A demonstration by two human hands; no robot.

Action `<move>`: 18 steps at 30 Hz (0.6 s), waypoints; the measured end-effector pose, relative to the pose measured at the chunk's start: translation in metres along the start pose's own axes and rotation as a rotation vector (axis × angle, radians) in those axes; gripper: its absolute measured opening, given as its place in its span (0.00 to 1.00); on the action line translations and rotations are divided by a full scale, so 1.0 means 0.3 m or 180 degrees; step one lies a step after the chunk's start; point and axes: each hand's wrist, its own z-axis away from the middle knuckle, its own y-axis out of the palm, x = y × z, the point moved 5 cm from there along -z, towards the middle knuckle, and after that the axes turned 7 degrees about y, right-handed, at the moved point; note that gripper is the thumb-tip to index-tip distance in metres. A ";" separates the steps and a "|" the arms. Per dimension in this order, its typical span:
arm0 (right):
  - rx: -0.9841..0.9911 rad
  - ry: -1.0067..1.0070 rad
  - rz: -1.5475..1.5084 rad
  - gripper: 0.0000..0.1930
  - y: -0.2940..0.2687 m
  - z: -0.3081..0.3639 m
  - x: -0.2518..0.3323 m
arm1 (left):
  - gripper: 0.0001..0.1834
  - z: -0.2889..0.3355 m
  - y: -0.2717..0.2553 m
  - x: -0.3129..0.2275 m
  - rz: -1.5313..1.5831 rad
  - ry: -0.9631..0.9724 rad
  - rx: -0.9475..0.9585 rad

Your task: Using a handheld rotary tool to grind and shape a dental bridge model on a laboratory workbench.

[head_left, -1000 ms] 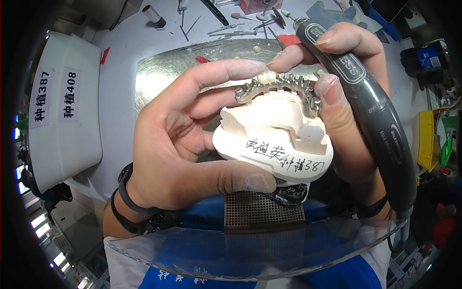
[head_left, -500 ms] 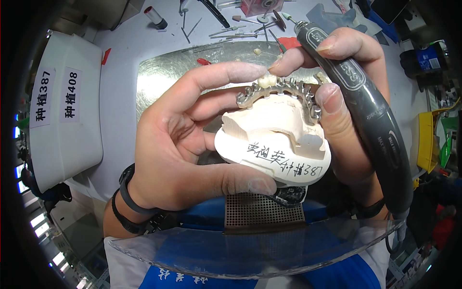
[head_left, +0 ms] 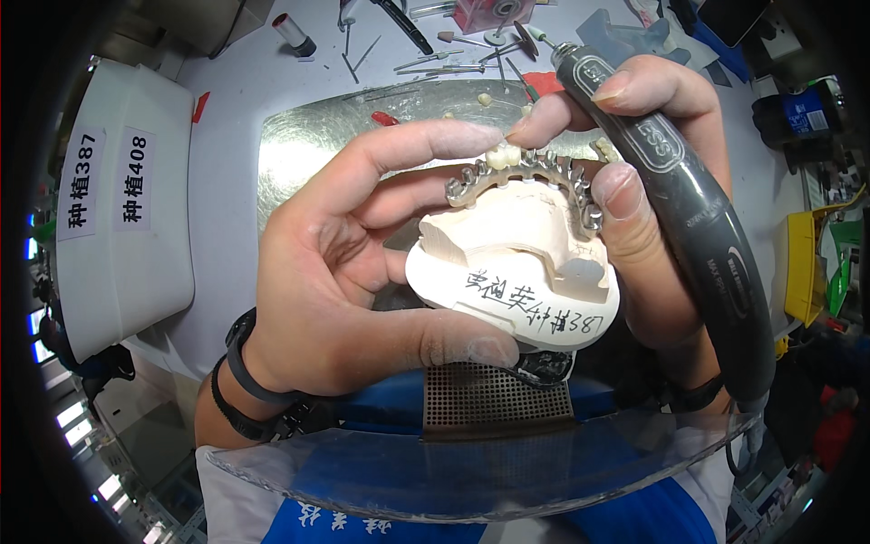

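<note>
A pale plaster dental model point(head_left: 507, 272) with handwriting on its base is gripped by my left hand point(head_left: 317, 263), the thumb in front and fingers behind. Along its far edge runs a curved metal implant framework point(head_left: 571, 172) with several short posts. Tooth-coloured crowns point(head_left: 504, 156) sit on the framework's front, under my left index fingertip. My right hand point(head_left: 648, 199) holds a dark dental handpiece point(head_left: 680, 172) slanted across the palm, a pale green bur at its tip. The right index fingertip meets the left one above the crowns; the right thumb is beside the framework's right end.
A metal plate point(head_left: 299, 145) lies beyond my hands, with loose crowns point(head_left: 485, 99) on it. Farther back are scattered burs and discs point(head_left: 444, 65). A white bin point(head_left: 127, 272) with labels stands at left. Across the front, a clear curved shield point(head_left: 489, 480) spans above a perforated metal grille point(head_left: 498, 399).
Both hands stay almost in place. The right index finger and handpiece have shifted slightly, and the model is tilted a touch differently.
</note>
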 end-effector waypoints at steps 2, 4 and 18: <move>0.0002 0.0016 -0.0006 0.20 -0.002 0.000 -0.004 | 0.61 -0.001 0.000 0.002 0.0016 0.0000 -0.0002; 0.0001 0.0013 -0.0121 0.20 -0.001 -0.002 -0.005 | 0.61 -0.003 0.000 0.001 -0.0029 0.0001 0.0021; -0.0177 -0.0204 0.1102 0.18 -0.038 -0.041 -0.026 | 0.43 -0.074 -0.064 0.058 -0.2185 0.1364 0.0913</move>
